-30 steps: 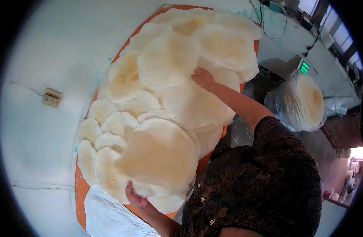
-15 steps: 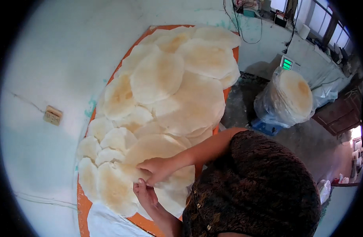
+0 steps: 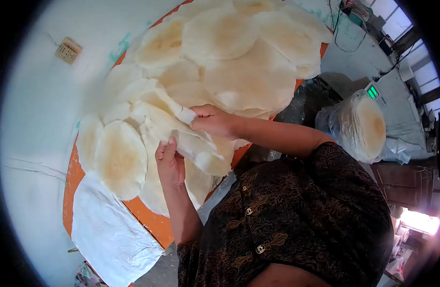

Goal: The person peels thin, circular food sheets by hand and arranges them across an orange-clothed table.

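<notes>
Many thin, round, pale flatbreads (image 3: 244,79) with browned centres overlap across an orange table (image 3: 148,227). Over them I hold one thin flatbread (image 3: 189,143), bent and partly folded, between both hands. My left hand (image 3: 170,165) pinches its near left edge with the thumb on top. On the other side, my right hand (image 3: 212,122) has its fingers closed on the folded far edge. A browned oval flatbread (image 3: 121,160) lies flat on the pile to the left of my left hand.
A white cloth (image 3: 110,229) covers the table's near left end. To the right, a tall stack of flatbreads (image 3: 370,126) stands in a clear plastic bag beside a scale with a lit green display (image 3: 373,92). A wall with a socket (image 3: 68,50) borders the left. Cables (image 3: 344,43) hang at the back right.
My hands have moved apart and up, raising and bending a flatbread between them. The view has also shifted, showing more of the white cloth.
</notes>
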`<state>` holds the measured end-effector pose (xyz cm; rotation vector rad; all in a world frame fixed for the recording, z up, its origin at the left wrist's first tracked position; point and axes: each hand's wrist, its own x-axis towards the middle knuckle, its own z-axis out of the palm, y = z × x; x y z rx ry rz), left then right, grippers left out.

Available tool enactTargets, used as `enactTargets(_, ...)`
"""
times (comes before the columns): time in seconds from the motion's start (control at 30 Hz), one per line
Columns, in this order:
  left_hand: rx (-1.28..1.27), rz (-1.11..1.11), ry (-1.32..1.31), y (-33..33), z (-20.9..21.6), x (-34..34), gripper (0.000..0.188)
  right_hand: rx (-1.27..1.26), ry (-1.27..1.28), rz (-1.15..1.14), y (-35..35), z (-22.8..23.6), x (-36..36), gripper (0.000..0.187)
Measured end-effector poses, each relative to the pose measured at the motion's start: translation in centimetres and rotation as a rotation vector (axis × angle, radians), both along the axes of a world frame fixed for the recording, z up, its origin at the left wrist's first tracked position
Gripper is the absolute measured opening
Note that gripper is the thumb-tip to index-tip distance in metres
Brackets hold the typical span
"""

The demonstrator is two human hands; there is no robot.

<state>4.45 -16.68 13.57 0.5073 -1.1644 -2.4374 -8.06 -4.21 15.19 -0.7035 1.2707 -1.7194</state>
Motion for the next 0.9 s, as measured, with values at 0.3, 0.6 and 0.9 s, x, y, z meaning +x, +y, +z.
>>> enactTargets(0.3, -0.247, 0.112, -0.093, 5.3, 2.8, -2.6, 0.021, 0.256, 0.809, -0.096, 3.6, 2.2, -2.1, 0.039)
enactTargets(0.6, 0.073, 0.124, 0.053, 6.7, 6.7, -8.7, 0.045, -0.024, -0.145, -0.015, 12.7, 3.9, -17.2, 0.019)
enactTargets(0.9, 0.037, 0.134, 0.173, 4.3, 5.8, -12.7, 0.038, 0.137, 0.753, -0.502, 30.3, -0.3, -32.7, 0.023)
